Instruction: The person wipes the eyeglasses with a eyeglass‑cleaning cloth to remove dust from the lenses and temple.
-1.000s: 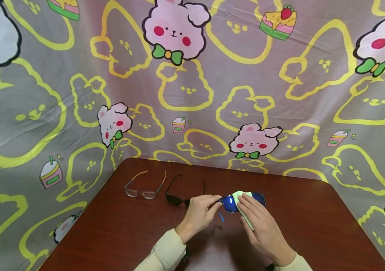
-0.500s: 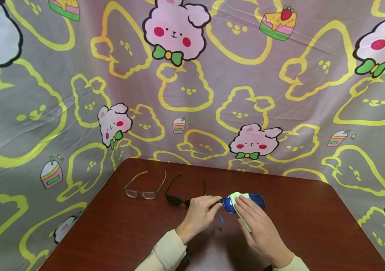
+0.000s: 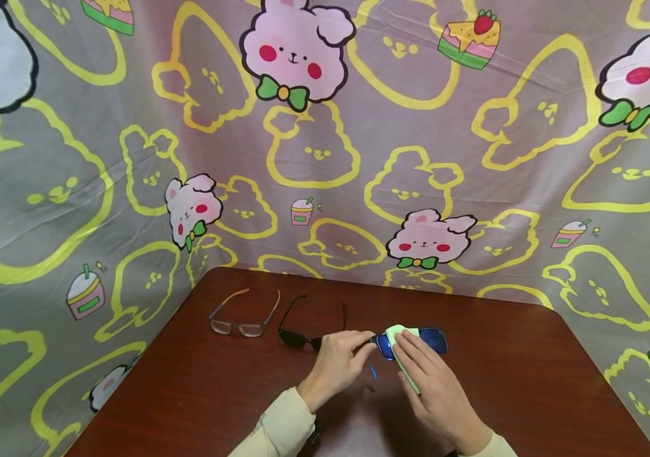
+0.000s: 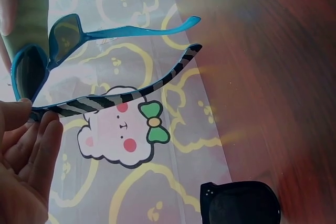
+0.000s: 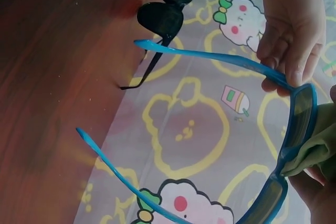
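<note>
Grip of the left hand pinches blue sunglasses near one hinge; the right hand, its fingers straight, presses pale green cloth against their front.

On the table, 2 pairs of glasses lie left of the cloth.

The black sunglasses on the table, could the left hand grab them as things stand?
Probably not yet: the left hand looks near the black sunglasses, but it holds the blue glasses, which it would likely have to release first.
</note>
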